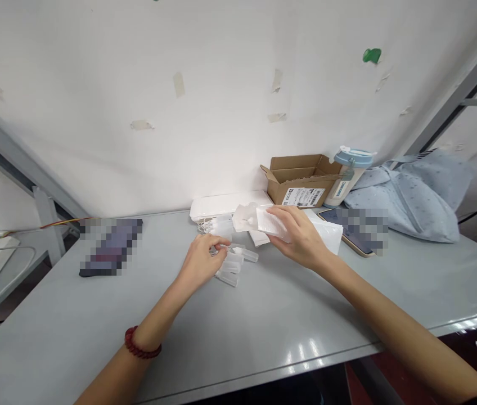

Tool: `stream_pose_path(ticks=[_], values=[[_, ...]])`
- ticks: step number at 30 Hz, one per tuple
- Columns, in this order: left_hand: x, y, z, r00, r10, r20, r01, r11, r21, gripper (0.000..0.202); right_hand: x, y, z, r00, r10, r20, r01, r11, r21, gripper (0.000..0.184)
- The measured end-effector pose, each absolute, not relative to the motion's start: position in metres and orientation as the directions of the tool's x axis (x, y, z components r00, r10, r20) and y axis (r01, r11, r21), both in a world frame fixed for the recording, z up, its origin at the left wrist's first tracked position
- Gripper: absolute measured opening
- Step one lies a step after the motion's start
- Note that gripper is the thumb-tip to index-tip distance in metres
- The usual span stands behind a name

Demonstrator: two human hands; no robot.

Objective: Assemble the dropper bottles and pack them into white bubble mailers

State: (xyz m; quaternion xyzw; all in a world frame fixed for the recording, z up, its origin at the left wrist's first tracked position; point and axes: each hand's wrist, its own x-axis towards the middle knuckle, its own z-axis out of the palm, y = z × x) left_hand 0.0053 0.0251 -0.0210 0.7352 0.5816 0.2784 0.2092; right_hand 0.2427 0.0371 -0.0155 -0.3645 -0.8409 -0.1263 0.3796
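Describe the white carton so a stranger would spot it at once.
On the grey table, find the brown cardboard box by the wall. In front, slightly left, the right hand holds a white carton. Unlike the flat white package behind, it has a flap protruding leftward.

No text is legible: the barcoded label point(305, 197) on the cardboard box point(278, 190) carries tiny print; the bottle point(352, 175) lettering blurs.

Wall point(221, 129) behind worktop point(289, 320). Along worktop's rear, left to right: flat pack point(217, 207), box point(329, 190), bottle point(346, 177), bag point(407, 205). Phone point(346, 226) in front of bottle and bag. Tubes point(232, 266) mid-worktop, before flat pack, just right of left hand point(202, 259). Small carton point(268, 222) in right hand point(300, 236), before box. Blurred flat item point(112, 250) on worktop's left.
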Motion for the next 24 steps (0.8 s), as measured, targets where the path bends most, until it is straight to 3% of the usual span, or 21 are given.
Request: stream_pose_path(ticks=[17,24], values=[[0.007,0.024,-0.021,0.217,0.964,0.155,0.718,-0.265,0.644,0.023,0.243,0.038,-0.016,-0.446,0.516,0.731,0.714,0.698,-0.057,0.047],[0.014,0.017,-0.019,0.370,0.892,0.258,0.699,-0.451,0.556,0.023,0.243,0.038,-0.015,-0.452,0.501,0.738,0.710,0.703,-0.043,0.048]])
